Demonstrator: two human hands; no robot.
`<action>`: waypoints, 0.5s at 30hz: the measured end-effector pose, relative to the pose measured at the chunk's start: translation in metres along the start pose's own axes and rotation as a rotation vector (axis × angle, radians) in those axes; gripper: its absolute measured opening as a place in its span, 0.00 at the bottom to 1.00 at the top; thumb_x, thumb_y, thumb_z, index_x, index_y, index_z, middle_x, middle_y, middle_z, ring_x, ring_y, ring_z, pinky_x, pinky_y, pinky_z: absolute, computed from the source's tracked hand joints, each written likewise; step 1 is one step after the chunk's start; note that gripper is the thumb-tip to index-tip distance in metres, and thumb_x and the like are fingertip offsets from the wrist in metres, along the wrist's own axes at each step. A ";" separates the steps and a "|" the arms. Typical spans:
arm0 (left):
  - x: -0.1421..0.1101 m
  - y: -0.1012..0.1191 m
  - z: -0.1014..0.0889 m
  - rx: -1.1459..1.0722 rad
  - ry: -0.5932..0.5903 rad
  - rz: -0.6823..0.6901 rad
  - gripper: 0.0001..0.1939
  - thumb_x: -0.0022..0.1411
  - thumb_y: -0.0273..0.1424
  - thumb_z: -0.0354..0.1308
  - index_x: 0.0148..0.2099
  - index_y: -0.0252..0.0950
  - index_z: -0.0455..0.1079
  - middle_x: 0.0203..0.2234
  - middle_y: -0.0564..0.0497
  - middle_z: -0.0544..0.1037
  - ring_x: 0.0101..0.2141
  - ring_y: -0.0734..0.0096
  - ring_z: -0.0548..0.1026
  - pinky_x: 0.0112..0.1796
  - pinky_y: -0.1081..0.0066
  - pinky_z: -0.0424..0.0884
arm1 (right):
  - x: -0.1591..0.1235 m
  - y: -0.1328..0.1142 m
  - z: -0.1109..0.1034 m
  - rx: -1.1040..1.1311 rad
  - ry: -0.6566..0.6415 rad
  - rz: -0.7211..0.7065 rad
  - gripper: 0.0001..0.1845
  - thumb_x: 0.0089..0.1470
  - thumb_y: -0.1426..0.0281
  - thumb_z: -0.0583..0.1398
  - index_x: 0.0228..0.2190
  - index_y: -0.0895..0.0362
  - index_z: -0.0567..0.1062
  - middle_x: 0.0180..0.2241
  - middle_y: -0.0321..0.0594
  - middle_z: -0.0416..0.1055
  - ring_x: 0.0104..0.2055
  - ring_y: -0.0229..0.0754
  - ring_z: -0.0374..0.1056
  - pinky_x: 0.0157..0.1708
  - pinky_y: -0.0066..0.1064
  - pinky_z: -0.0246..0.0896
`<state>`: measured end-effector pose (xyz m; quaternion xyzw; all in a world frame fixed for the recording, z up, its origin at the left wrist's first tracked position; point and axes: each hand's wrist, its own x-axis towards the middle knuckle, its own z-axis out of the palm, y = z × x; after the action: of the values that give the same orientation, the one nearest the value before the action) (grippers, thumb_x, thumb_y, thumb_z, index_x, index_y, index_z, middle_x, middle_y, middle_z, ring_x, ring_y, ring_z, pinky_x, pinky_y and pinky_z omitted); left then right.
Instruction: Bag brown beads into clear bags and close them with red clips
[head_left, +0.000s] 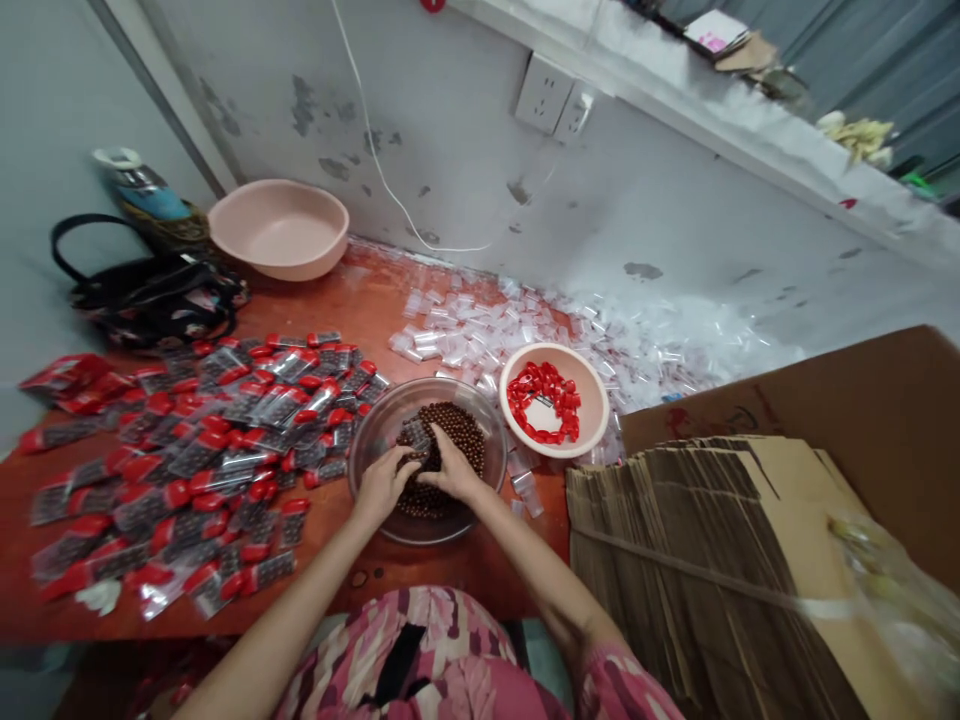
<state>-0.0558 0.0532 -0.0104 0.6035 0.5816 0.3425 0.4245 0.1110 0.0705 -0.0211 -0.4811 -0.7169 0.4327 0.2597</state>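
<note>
Both hands hang over a clear glass bowl [427, 385] on a red-brown table [330, 300], side by side and close together, with their fingertips nearly meeting above a heap of round brown beads [454, 432]. Between the fingertips, at the near left of the heap, sits a small clear bag [416, 437] already holding dark beads. The left hand [382, 487] is half closed, its fingers curled down and inward. The right hand [448, 468] is also partly curled, reaching in from the other side. Both touch or almost touch the small clear bag, though it cannot be told whether either has a firm hold of it.

The bag's long side seems to run away from the person, tilted toward the far side of the bowl; its top end is hidden.

To the left of the bowl, many filled bags with red caps [195, 470] lie scattered. Just beyond it stands a pink bowl [592, 400] of loose red caps [544, 400], and loose clear bags [465, 335] spread along the wall. A stack of cardboard sheets [675, 530] lies to the right.
</note>
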 end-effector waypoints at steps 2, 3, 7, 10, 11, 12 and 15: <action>0.000 0.006 -0.004 -0.171 -0.056 -0.056 0.12 0.51 0.37 0.55 0.39 0.40 0.70 0.32 0.51 0.76 0.33 0.64 0.73 0.40 0.66 0.66 | -0.007 -0.012 -0.021 0.040 -0.007 -0.122 0.35 0.47 0.68 0.60 0.55 0.52 0.53 0.56 0.44 0.51 0.59 0.44 0.46 0.57 0.42 0.41; 0.000 0.010 -0.007 -0.259 -0.083 -0.080 0.13 0.50 0.37 0.56 0.39 0.39 0.70 0.32 0.51 0.76 0.34 0.65 0.73 0.40 0.66 0.67 | -0.010 -0.019 -0.032 0.066 -0.009 -0.158 0.29 0.49 0.69 0.58 0.53 0.51 0.56 0.55 0.42 0.53 0.58 0.43 0.48 0.56 0.41 0.43; -0.002 0.029 -0.014 -0.433 -0.138 -0.128 0.18 0.50 0.38 0.56 0.43 0.35 0.70 0.38 0.47 0.75 0.39 0.62 0.72 0.39 0.62 0.70 | -0.010 -0.048 -0.066 0.157 -0.129 -0.193 0.23 0.52 0.68 0.56 0.50 0.50 0.62 0.51 0.42 0.56 0.53 0.41 0.56 0.48 0.36 0.57; -0.006 0.045 -0.015 -0.706 -0.212 -0.248 0.22 0.48 0.36 0.59 0.47 0.34 0.68 0.42 0.46 0.73 0.38 0.61 0.72 0.36 0.58 0.73 | -0.004 -0.066 -0.080 0.102 -0.230 -0.249 0.21 0.51 0.67 0.56 0.49 0.50 0.64 0.47 0.41 0.60 0.49 0.41 0.59 0.46 0.36 0.58; -0.008 0.050 -0.015 -0.789 -0.230 -0.281 0.23 0.47 0.35 0.61 0.47 0.33 0.69 0.41 0.46 0.72 0.37 0.61 0.72 0.36 0.57 0.73 | -0.002 -0.071 -0.083 0.080 -0.245 -0.274 0.21 0.51 0.67 0.57 0.48 0.50 0.65 0.46 0.41 0.61 0.48 0.41 0.60 0.46 0.36 0.58; -0.009 0.055 -0.015 -0.841 -0.240 -0.299 0.24 0.46 0.34 0.62 0.47 0.33 0.69 0.40 0.46 0.73 0.37 0.61 0.72 0.36 0.56 0.73 | -0.001 -0.075 -0.086 0.062 -0.251 -0.298 0.20 0.51 0.67 0.57 0.47 0.50 0.66 0.45 0.41 0.62 0.47 0.41 0.60 0.47 0.37 0.57; -0.010 0.064 -0.017 -0.835 -0.246 -0.284 0.22 0.44 0.33 0.63 0.44 0.33 0.71 0.38 0.47 0.74 0.36 0.62 0.72 0.36 0.55 0.73 | -0.001 -0.084 -0.093 0.042 -0.248 -0.350 0.16 0.50 0.66 0.57 0.44 0.51 0.70 0.42 0.40 0.64 0.45 0.41 0.61 0.47 0.37 0.56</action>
<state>-0.0461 0.0478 0.0554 0.3312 0.4161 0.4118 0.7400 0.1452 0.0905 0.0977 -0.2867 -0.8070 0.4515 0.2505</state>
